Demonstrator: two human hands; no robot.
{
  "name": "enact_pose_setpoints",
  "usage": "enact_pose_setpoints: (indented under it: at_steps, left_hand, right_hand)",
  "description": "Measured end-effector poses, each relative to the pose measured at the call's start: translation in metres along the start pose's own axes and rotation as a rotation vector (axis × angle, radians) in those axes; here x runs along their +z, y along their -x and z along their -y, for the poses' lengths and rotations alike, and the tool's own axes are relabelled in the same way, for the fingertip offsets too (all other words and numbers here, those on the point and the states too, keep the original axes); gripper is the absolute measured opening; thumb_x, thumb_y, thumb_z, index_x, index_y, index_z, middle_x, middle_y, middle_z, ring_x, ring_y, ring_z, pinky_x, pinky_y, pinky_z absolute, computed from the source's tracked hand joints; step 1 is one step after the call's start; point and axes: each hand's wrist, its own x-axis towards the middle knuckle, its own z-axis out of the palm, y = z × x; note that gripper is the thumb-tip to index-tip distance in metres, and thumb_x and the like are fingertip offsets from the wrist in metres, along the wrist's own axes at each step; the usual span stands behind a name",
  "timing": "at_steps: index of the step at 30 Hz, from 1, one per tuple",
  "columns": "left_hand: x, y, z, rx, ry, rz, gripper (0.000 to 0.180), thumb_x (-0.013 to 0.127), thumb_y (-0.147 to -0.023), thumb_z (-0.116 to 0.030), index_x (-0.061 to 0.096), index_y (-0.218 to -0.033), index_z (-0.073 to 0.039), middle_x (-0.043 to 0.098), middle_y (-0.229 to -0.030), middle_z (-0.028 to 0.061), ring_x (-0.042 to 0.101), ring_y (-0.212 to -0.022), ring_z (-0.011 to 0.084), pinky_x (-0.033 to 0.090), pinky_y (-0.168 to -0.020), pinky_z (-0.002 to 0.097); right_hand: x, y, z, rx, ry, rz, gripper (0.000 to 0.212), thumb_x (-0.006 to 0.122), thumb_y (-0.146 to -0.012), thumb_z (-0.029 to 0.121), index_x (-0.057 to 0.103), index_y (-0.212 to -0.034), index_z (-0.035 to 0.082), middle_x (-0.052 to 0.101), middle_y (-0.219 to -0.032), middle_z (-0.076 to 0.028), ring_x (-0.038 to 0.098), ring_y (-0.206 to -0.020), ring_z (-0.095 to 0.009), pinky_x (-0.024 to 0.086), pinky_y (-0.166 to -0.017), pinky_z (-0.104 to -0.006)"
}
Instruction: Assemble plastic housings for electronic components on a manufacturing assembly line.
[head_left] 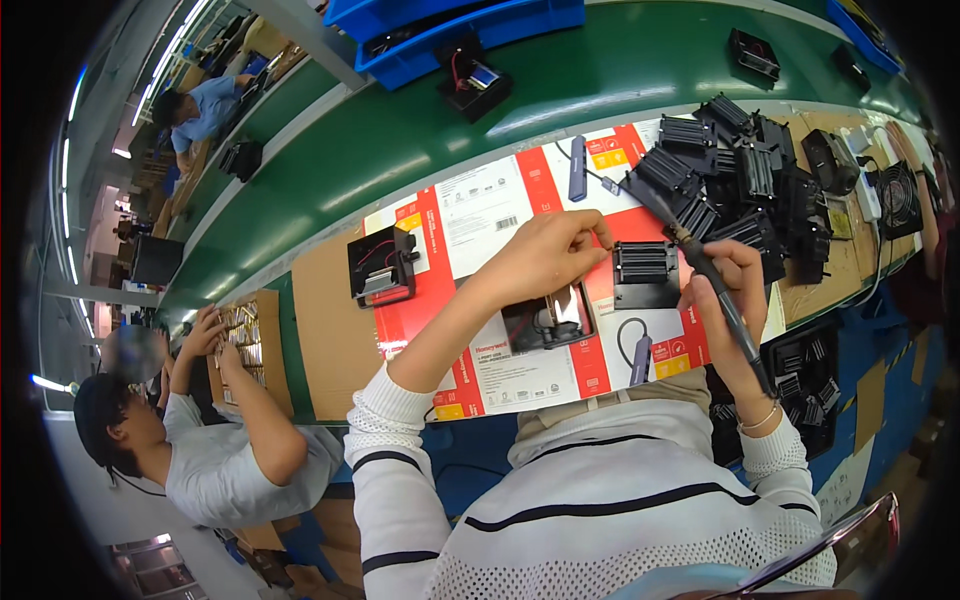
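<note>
We see the left hand [552, 250] half closed, its fingers bent and the thumb and forefinger tips brought near each other beside the upper left corner of the heatsink [645, 264]; we cannot tell whether anything thin is pinched between them. The right hand [752, 298] is closed around the dark handle of the iron [722, 302], gripped like a pen, with the thumb on its left side and the bent fingers on its right.

The iron lies aslant: its long axis runs from the lower right, near the wrist, to the upper left, slim end pointing away from the body toward the pile [757, 172] of similar black parts. We cannot tell whether that end touches them. The heatsink lies between the two hands on the red and white sheet [480, 232]; its ribs run crosswise, left to right, and the flat plate below them faces the body.

We note the left forearm entering from the lower left and slanting up to the right, the wrist above an open case [545, 326]. The right forearm rises from the lower right, a thin bracelet [762, 418] at its wrist. A second case [401, 246] stands left of the left forearm.
</note>
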Motion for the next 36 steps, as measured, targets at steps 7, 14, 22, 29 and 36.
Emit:
enact_pose_setpoints:
  at_steps: [7, 14, 22, 29, 36]
  left_hand:
    - [0.013, -0.006, -0.004, -0.002, -0.114, -0.188, 0.016, 0.065, -0.093, -0.015, 0.064, -0.093, 0.001, 0.058, -0.068, 0.0043, 0.055, -0.064, 0.0131, 0.045, -0.063, 0.0314]
    - [0.018, -0.014, 0.002, 0.1, -0.235, -0.261, 0.017, 0.068, -0.09, -0.014, 0.065, -0.092, 0.002, 0.061, -0.073, 0.0087, 0.056, -0.066, 0.0182, 0.047, -0.064, 0.0343]
    - [0.023, -0.015, 0.004, 0.137, -0.275, -0.289, 0.016, 0.068, -0.089, -0.013, 0.066, -0.09, 0.002, 0.061, -0.074, 0.0091, 0.057, -0.067, 0.0193, 0.047, -0.065, 0.0352]
    - [0.024, -0.016, 0.005, 0.147, -0.271, -0.304, 0.015, 0.068, -0.087, -0.012, 0.066, -0.089, 0.003, 0.061, -0.074, 0.0094, 0.057, -0.065, 0.0203, 0.048, -0.064, 0.0357]
    - [0.029, -0.018, 0.008, 0.172, -0.314, -0.363, 0.015, 0.07, -0.083, -0.011, 0.065, -0.086, 0.003, 0.063, -0.071, 0.0116, 0.061, -0.063, 0.0228, 0.049, -0.063, 0.0364]
  right_hand:
    - [-0.013, -0.003, -0.003, 0.079, -0.024, 0.046, 0.024, 0.062, -0.099, 0.006, 0.059, -0.121, -0.004, 0.072, -0.086, -0.008, 0.07, -0.074, -0.011, 0.053, -0.063, -0.021]
    - [-0.012, -0.007, 0.0, 0.153, 0.038, -0.01, 0.016, 0.062, -0.1, 0.009, 0.066, -0.105, -0.006, 0.072, -0.077, -0.007, 0.069, -0.067, -0.009, 0.051, -0.058, -0.0194]
    - [-0.007, -0.013, 0.002, 0.156, 0.061, 0.045, 0.016, 0.062, -0.1, 0.009, 0.065, -0.101, -0.006, 0.071, -0.071, -0.008, 0.067, -0.06, -0.009, 0.049, -0.053, -0.0196]
    - [-0.005, -0.015, 0.001, 0.164, 0.078, 0.038, 0.016, 0.062, -0.101, 0.011, 0.064, -0.096, -0.004, 0.072, -0.068, -0.009, 0.066, -0.057, -0.008, 0.048, -0.051, -0.0194]
    - [-0.004, -0.018, 0.002, 0.191, 0.048, 0.016, 0.02, 0.062, -0.102, 0.013, 0.063, -0.091, -0.003, 0.07, -0.067, -0.01, 0.066, -0.055, -0.009, 0.047, -0.049, -0.0192]
